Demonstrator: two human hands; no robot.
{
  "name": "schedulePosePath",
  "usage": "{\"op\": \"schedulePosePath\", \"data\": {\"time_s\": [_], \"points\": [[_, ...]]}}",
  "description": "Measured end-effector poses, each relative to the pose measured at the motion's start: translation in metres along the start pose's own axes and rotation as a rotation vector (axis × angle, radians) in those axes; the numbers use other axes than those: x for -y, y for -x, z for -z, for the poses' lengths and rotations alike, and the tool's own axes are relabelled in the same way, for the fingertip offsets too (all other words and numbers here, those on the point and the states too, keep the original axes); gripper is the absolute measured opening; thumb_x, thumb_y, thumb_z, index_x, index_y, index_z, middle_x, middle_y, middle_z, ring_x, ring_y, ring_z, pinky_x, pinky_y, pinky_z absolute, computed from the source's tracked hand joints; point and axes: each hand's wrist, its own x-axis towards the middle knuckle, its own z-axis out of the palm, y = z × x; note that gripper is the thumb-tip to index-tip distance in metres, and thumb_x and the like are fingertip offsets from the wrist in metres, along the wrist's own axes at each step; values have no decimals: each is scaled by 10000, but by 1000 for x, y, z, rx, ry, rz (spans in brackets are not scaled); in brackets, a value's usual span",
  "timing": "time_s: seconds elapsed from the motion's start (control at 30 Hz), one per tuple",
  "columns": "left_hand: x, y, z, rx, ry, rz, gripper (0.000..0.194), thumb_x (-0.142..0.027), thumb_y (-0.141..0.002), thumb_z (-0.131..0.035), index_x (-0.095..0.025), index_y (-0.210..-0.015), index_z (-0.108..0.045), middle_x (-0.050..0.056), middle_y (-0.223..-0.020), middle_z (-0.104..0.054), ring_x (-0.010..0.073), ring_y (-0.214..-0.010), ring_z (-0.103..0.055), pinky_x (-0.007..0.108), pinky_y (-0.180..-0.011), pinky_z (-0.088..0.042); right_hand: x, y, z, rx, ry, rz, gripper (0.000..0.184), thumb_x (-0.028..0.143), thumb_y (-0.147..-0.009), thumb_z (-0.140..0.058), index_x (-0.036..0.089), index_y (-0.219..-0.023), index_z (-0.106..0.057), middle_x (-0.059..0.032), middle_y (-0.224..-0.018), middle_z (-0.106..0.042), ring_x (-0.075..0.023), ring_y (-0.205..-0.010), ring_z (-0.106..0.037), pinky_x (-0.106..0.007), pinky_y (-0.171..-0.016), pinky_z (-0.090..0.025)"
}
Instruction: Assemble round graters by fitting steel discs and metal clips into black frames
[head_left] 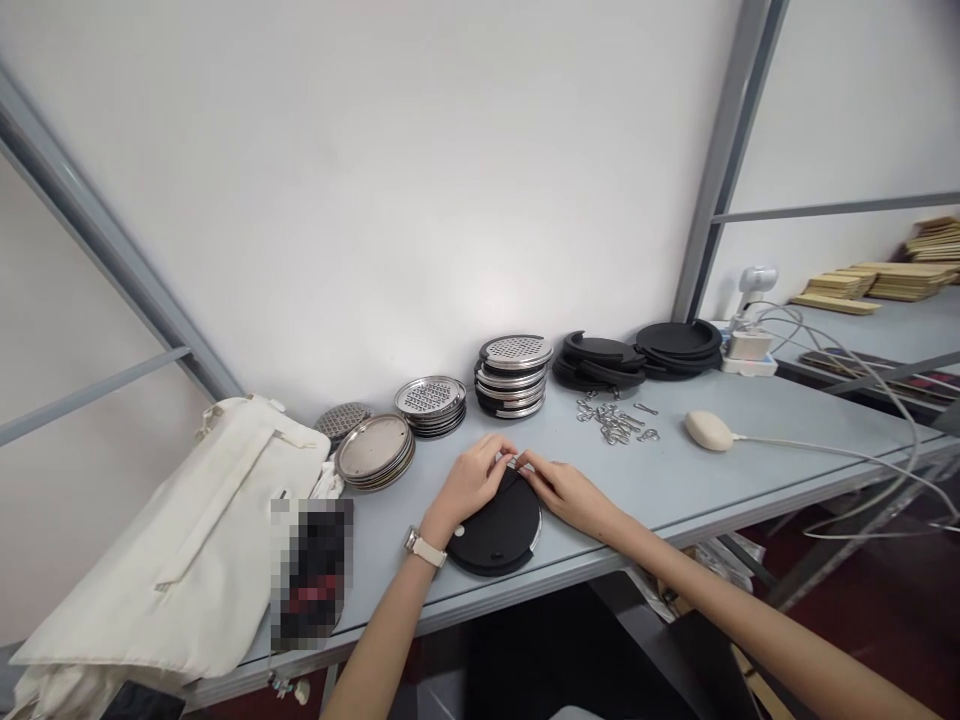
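A round black disc with a metal rim (pixel 496 528) lies flat on the grey table (pixel 660 480) in front of me. My left hand (pixel 471 484) rests on its far left edge, fingers curled and pinching at a small metal part at the disc's top. My right hand (pixel 564 490) meets it from the right, fingertips pressed on the same small part. A watch sits on my left wrist. What the small part is stays too small to make out.
Stacks of perforated metal discs (pixel 512 374), (pixel 430 403) and plain metal discs (pixel 373 450) line the wall, with black discs (pixel 637 355) further right. Loose metal clips (pixel 616 420) and a beige corded object (pixel 708 430) lie nearby. A white bag (pixel 195 530) fills the left.
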Motion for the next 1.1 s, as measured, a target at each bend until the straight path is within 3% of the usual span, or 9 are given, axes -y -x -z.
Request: {"op": "schedulePosePath", "data": {"time_s": [0.23, 0.9, 1.1], "points": [[2, 0, -2, 7, -44, 21, 150, -190, -912, -390, -187, -931, -539, 32, -952, -598, 148, -838, -558, 259, -753, -417, 3, 1, 0, -25, 16, -26, 185, 291, -952, -268, 238, -863, -421, 28, -616, -494, -146, -531, -472, -239, -558, -360], [3, 2, -3, 91, -120, 27, 146, -203, -902, -398, -196, -905, -543, 15, -940, -548, 121, -717, -534, 244, -669, -403, -3, -1, -4, -21, 112, -36, 214, 299, -963, -271, 231, -831, -425, 18, -637, -519, -144, -552, -492, -236, -553, -318], [2, 3, -4, 81, -157, 18, 136, -315, -856, -518, -205, -931, -548, 19, -975, -550, 139, -748, -551, 259, -651, -404, -5, -1, -6, -17, 127, -27, 207, 292, -962, -282, 224, -830, -426, 10, -664, -542, -141, -573, -510, -236, -561, -312]]}}
